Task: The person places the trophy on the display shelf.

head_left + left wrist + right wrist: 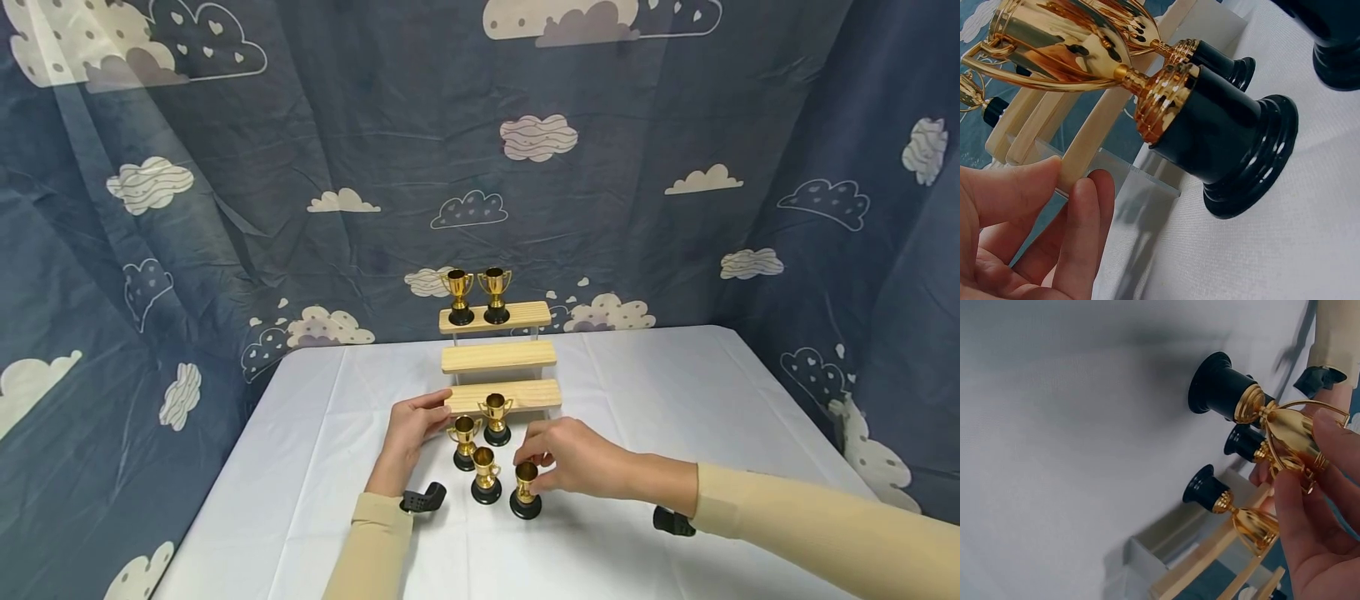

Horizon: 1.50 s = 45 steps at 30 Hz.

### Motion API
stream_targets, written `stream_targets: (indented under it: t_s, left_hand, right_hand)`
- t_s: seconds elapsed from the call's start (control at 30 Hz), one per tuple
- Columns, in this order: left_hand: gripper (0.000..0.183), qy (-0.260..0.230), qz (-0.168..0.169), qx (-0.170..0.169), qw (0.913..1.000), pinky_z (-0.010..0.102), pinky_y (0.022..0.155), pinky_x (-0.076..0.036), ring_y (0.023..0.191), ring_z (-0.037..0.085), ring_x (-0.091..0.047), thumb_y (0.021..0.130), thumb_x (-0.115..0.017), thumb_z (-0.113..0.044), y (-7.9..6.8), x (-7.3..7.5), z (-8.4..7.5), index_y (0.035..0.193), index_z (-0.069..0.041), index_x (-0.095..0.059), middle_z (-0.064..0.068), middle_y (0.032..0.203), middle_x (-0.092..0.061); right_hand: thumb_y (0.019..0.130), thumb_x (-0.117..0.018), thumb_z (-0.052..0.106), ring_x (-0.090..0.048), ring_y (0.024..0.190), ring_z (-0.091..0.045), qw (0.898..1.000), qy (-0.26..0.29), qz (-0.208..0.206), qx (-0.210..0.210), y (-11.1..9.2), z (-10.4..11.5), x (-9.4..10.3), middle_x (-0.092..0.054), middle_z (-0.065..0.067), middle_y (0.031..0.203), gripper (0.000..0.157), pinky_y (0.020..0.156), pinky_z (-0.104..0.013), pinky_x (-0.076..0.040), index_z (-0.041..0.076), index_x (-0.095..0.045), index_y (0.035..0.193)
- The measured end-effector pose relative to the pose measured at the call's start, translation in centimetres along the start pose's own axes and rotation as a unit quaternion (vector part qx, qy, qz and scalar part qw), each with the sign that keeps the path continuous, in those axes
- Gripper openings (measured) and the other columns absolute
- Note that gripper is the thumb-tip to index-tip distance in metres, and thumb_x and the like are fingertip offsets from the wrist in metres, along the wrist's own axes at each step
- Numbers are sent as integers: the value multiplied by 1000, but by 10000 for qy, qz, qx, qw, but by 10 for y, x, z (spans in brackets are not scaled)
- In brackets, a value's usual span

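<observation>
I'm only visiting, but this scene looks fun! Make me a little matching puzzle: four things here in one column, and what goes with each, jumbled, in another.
Column one
1. Left hand
2. Right hand
3. Top board
4. Tablecloth

Column two
A. White
B. Holds a gold trophy
C. Pinches one end of the lowest board
D. Carries two trophies

Right pairs: 1-C; 2-B; 3-D; 4-A

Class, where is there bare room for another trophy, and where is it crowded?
Free: the whole middle shelf; the top shelf right of its two trophies; the bottom shelf right of the left hand; the white cloth between bottom shelf and right-side curtain. Crowded: before the bottom shelf, where four trophies cluster between left hand and right hand.
</observation>
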<state>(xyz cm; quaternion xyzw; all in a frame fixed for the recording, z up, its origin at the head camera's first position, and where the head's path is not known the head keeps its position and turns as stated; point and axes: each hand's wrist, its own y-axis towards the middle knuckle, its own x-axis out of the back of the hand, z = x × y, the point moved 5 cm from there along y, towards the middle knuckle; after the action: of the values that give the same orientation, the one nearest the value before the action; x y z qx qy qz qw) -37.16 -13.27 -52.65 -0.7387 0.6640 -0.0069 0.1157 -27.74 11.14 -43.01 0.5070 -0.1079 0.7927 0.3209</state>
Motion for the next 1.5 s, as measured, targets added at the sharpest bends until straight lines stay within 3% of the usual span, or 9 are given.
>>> stream_targets:
  t_s: [0.27, 0.53, 0.97, 1.2, 1.5]
  left_hand:
    - [33, -11, -50, -22, 10000, 34, 82, -61, 81, 16, -73, 84, -75, 7, -1, 0, 0, 115, -4, -76, 16, 111, -72]
    - [33, 27, -45, 54, 10000, 39, 87, -60, 83, 17, -74, 84, -75, 5, -1, 0, 0, 115, -5, -77, 14, 110, -73]
    - [33, -3, -45, 33, 10000, 35, 84, -61, 84, 18, -74, 85, -75, 6, -1, -1, 1, 116, -4, -76, 16, 110, -73]
    - [34, 0, -11, -9, 10000, 41, 91, -58, 87, 19, -74, 85, -75, 5, 0, -1, 1, 118, -3, -75, 18, 115, -71]
    - [34, 6, -35, -1, 10000, 36, 86, -60, 85, 18, -73, 85, -75, 6, -1, 0, 1, 118, -3, -75, 18, 118, -70]
  right_hand:
    - [72, -92, 18, -63, 77, -8, 9999, -83, -68, -13, 0, 0, 0, -63, 12, 93, 33, 66, -16, -53, 14, -79, 103]
    - [71, -93, 18, -62, 74, -10, 9998, -122, -131, 59, 1, 1, 1, -64, 11, 88, 32, 63, -15, -51, 12, -80, 100]
    - [69, -94, 18, -59, 70, -6, 9997, -54, -191, 106, 0, 2, 2, -65, 10, 86, 34, 60, -15, -51, 11, -81, 99]
    - [69, -94, 18, -60, 69, -6, 9995, -72, -299, 53, -4, 1, 7, -65, 11, 85, 31, 60, -16, -51, 14, -81, 97]
    - [70, -94, 20, -57, 70, 0, 9992, -99, -381, -29, -6, 3, 16, -65, 12, 87, 31, 61, -16, -52, 14, -81, 98]
